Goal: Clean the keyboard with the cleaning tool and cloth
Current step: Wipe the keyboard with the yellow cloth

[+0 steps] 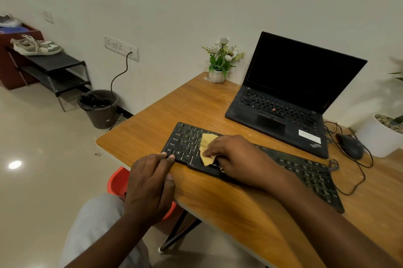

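Observation:
A black keyboard (pixel 305 171) lies slantwise on the wooden desk (pixel 174 110). My right hand (pixel 235 156) presses a yellow cloth (pixel 207 147) flat onto the keys at the keyboard's left half. My left hand (pixel 150 185) rests at the desk's front edge, its fingertips holding the keyboard's near left corner. No separate cleaning tool is visible.
An open black laptop (pixel 290 97) stands behind the keyboard. A wired mouse (pixel 351 145) and a white plant pot (pixel 379 137) sit at the right, a small flower pot (pixel 218 65) at the back. A bin (pixel 100 108) and shoe rack (pixel 52 69) stand on the floor left.

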A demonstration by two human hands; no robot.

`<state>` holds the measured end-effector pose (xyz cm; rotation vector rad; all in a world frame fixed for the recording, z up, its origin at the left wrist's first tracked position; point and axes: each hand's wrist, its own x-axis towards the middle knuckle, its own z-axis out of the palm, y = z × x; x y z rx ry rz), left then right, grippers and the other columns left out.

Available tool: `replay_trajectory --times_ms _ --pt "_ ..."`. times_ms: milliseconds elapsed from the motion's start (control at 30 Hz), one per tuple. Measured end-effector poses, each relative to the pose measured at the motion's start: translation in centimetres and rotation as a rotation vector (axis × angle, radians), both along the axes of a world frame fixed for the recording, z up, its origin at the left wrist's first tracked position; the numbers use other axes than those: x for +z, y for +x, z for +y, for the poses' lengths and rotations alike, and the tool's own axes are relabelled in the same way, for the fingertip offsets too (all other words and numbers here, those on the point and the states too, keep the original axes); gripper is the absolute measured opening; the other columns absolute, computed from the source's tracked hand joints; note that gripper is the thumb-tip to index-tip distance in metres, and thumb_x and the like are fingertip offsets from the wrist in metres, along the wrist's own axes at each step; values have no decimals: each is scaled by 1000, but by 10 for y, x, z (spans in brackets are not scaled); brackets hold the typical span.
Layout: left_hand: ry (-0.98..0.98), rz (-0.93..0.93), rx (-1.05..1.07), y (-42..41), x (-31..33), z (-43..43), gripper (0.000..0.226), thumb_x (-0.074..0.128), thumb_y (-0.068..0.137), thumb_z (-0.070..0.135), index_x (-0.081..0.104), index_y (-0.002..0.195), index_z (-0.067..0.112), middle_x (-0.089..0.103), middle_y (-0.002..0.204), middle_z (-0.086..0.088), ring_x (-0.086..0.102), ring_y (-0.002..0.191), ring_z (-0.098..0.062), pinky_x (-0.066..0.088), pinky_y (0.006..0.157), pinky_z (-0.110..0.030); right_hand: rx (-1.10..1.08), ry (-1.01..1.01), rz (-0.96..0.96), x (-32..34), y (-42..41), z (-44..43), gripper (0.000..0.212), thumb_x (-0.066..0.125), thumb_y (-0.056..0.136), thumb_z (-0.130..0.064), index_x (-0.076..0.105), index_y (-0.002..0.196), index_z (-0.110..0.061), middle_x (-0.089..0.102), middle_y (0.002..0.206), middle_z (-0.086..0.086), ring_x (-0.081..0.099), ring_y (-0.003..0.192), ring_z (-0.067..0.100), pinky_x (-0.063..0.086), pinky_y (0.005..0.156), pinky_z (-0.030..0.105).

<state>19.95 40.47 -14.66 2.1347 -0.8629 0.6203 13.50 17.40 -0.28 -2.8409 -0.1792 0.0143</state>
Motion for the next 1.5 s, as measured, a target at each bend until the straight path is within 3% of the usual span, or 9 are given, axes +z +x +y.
replay_trajectory --times_ms 267,633,767,933,1033,1133,1267,1400,1500 --pt "36 12 0 -1 3 1 46 43 98 29 68 127 5 63 120 -10 57 112 -23 34 95 -32 139 14 34 -4 3 38 36 59 102 -1 76 130 -17 71 131 -2 63 122 12 52 107 31" --pt "22 22 -7 -2 3 0 46 43 99 30 67 128 3 64 122 -12 57 113 -24 37 96 -36 -224 -50 185 20 -36 -44 40 61 86 1 82 100 -30 74 113 -7 70 99 16 63 84 47" --pt "18 12 -12 -2 4 0 46 42 99 29 68 127 3 63 120 -12 58 112 -24 38 95 -36 -273 -42 149 15 -27 -44 34 63 89 -1 81 101 -28 74 113 -4 68 94 13 63 80 42" --pt "33 22 -1 -2 4 0 46 41 100 30 67 127 4 63 120 -11 57 111 -23 37 94 -35 -252 145 -4 3 -7 -14 38 58 97 3 83 105 -24 74 111 -4 60 63 12 47 55 29" --pt "40 31 2 -3 4 1 46 41 100 30 67 127 4 62 120 -10 56 110 -22 36 93 -33 -179 147 -63 -3 4 6 38 56 99 1 81 114 -22 72 118 -2 67 86 13 60 75 34" --pt "51 48 -1 -3 5 1 47 40 100 31 67 128 5 61 121 -9 57 110 -23 39 93 -35 -139 -48 -94 -6 8 13 40 58 98 -4 75 129 -21 71 123 -1 64 115 19 58 96 39" --pt "47 37 3 -3 6 0 47 40 100 31 67 128 5 61 121 -10 57 110 -23 39 92 -36 -163 -232 51 -2 1 15 36 63 93 -2 75 123 -18 74 114 6 69 105 27 62 88 45" --pt "35 24 11 -4 7 0 47 41 99 29 68 127 3 62 120 -11 57 108 -24 39 91 -36 -187 -374 131 4 -12 2 25 70 94 -7 76 116 -18 69 104 6 68 96 26 58 77 37" --pt "40 20 15 -4 6 -1 47 41 99 29 68 127 2 61 120 -12 57 108 -25 39 90 -36 -275 -380 138 9 -25 -21 25 68 96 -12 80 115 -23 75 106 3 69 94 23 62 83 40"
